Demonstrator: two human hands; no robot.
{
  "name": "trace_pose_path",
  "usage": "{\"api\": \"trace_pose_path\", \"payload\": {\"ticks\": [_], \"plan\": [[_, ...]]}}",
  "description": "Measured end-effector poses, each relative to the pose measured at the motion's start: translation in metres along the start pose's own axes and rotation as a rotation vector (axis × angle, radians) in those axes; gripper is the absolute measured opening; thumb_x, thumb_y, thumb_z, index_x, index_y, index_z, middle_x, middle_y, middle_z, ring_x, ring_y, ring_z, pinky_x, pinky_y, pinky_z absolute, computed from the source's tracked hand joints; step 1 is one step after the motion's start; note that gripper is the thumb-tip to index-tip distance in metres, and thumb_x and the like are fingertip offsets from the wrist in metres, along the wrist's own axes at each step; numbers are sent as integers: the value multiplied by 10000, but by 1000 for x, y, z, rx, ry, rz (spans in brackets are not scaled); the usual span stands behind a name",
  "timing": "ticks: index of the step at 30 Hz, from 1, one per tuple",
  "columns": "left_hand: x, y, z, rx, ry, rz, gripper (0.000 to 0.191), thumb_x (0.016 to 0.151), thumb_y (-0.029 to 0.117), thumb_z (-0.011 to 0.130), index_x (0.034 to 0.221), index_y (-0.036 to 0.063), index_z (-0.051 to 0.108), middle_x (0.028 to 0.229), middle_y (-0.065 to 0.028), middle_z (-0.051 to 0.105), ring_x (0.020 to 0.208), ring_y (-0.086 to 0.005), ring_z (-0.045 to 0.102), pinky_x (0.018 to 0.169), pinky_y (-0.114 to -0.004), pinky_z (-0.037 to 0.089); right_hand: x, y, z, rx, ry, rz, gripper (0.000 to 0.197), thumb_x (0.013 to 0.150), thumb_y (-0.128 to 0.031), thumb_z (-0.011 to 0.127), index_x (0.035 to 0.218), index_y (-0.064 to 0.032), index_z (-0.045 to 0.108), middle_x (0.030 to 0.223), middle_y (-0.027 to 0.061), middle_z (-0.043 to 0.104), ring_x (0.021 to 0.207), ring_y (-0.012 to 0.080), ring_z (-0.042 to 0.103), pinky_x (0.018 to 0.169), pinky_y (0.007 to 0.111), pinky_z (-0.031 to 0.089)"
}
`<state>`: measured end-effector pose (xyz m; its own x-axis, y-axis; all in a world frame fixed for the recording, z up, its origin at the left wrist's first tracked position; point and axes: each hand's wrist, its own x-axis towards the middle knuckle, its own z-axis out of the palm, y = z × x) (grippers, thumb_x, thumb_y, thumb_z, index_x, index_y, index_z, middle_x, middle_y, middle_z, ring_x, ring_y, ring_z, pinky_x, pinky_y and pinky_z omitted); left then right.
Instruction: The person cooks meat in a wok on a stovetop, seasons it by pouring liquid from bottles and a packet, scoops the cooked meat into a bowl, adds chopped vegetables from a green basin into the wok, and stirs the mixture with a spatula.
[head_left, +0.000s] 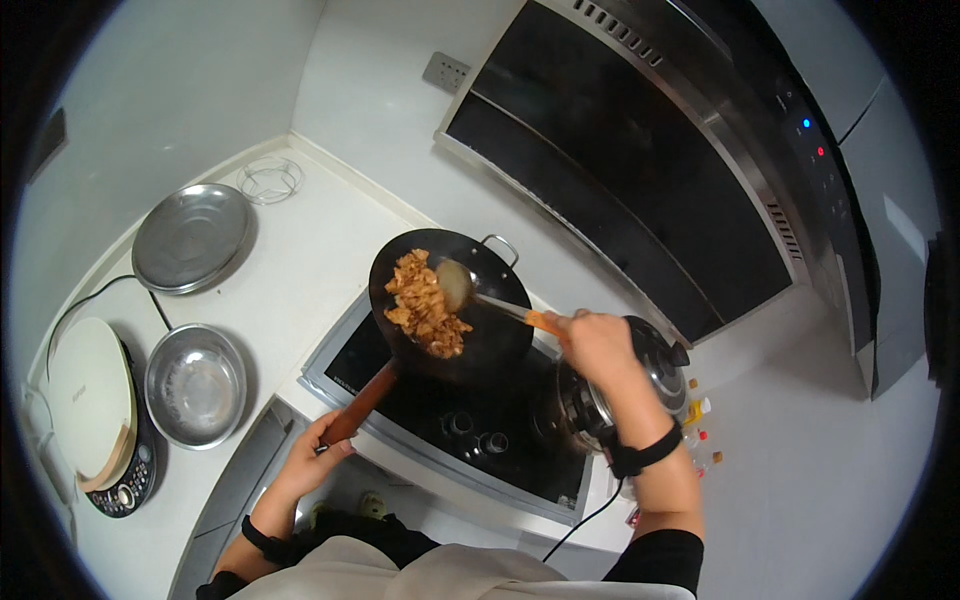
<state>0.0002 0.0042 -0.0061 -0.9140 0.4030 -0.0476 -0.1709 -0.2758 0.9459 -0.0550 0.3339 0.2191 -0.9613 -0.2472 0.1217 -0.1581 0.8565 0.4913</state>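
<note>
My left hand (310, 454) grips the brown wooden handle of a dark wok (487, 352), which is over the left side of a black glass cooktop (480, 442). Browned pieces of food (422, 304) lie along the wok's left side. My right hand (596, 341) is closed around the orange handle of a metal spatula or ladle (454, 286), whose head touches or nearly touches the food's right edge. Under my right forearm stands a dark pot with a glass lid (660, 364), partly hidden by the arm. Both wrists wear black bands.
At the left are a steel bowl (196, 386), stacked round metal plates or lids (192, 238), a wire rack (268, 180) and an induction cooker (124, 487) under a pale round lid or board (90, 401). A range hood (630, 165) slants over the back right. Bottles (699, 409) stand beyond the pot.
</note>
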Motion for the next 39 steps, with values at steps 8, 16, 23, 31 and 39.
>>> {"api": "trace_pose_path", "payload": {"ticks": [8, 16, 23, 31, 39], "plan": [[1, -4, -2, 0, 13, 15, 463, 807, 91, 590, 1226, -5, 419, 1028, -53, 549, 953, -135, 503, 870, -271, 379, 27, 41, -45, 205, -567, 201, 305, 651, -357, 666, 876, -152, 686, 808, 78, 654, 719, 243, 622, 669, 321, 484], [2, -2, -1, 0, -18, 2, 463, 816, 102, 585, 1231, -3, 407, 1015, -51, 552, 941, -125, 509, 838, -262, 406, 20, 6, 75, 491, -308, 223, 372, 688, -264, 632, 1056, -209, 616, 892, 69, 648, 739, 246, 620, 694, 329, 488], [1, 2, -1, -2, -36, -13, 459, 816, 94, 579, 1231, -1, 408, 1018, -52, 550, 932, -130, 511, 839, -266, 408, 10, -16, 16, 134, 21, 8, 311, 709, -185, 613, 1018, -221, 623, 679, 76, 587, 640, 254, 589, 586, 362, 473], [4, -6, -2, 27, -6, 18, 487, 813, 88, 579, 1248, -20, 388, 1047, -75, 553, 948, -139, 511, 845, -270, 405, 14, 24, -52, 310, -481, 180, 301, 691, -286, 628, 975, -190, 660, 825, 110, 645, 747, 258, 615, 676, 345, 477], [3, -7, -4, 55, -18, 34, 471, 835, 95, 555, 1260, 0, 376, 1060, -92, 549, 969, -156, 520, 830, -287, 437, 34, 31, -47, 852, -826, 228, 334, 705, -198, 681, 978, -12, 634, 629, 33, 597, 470, 69, 506, 394, 177, 363]]}}
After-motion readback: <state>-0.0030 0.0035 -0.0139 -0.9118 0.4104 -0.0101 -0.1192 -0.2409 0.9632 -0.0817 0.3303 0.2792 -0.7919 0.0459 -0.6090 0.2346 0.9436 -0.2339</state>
